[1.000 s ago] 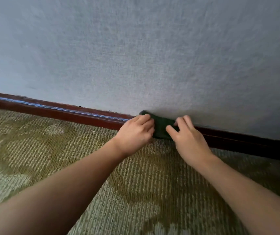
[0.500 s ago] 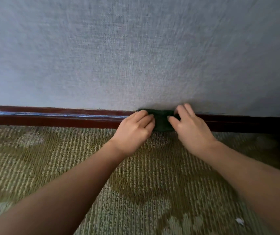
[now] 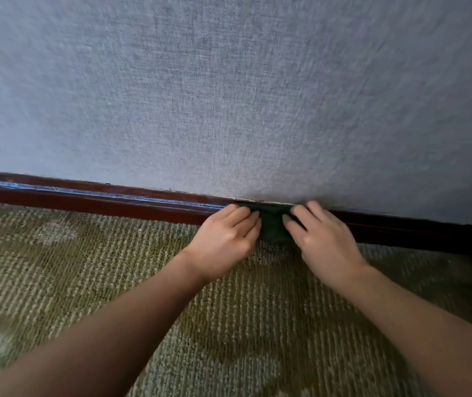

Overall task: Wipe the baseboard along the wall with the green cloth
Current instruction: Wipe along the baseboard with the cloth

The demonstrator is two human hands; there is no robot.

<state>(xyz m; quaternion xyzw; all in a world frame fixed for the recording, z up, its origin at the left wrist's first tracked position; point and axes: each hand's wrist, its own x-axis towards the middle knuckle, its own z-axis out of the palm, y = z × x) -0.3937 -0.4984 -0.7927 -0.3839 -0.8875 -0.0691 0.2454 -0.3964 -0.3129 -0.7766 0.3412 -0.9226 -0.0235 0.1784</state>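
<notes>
Most of the view is taken up by a grey woven-texture wall [image 3: 229, 96]. Below it an olive patterned carpet [image 3: 57, 282] is seen, w/ paler patches. A dark red-brown wooden baseboard [image 3: 114, 200] is run along the foot of the wall, left to right; a bluish-white streak is seen on its upper ledge, left of the hands. Two bare forearms are stretched in from the bottom corners. The L hand [image 3: 223, 239] is set w/ fingers curled over the left end of the cloth, which it grips. The R hand [image 3: 323, 239] is clamped on the right end, thumb in front, fingers up top. The green cloth [image 3: 273, 224] is held flat vs. the baseboard btwn both hands, its lower edge touching the carpet.
</notes>
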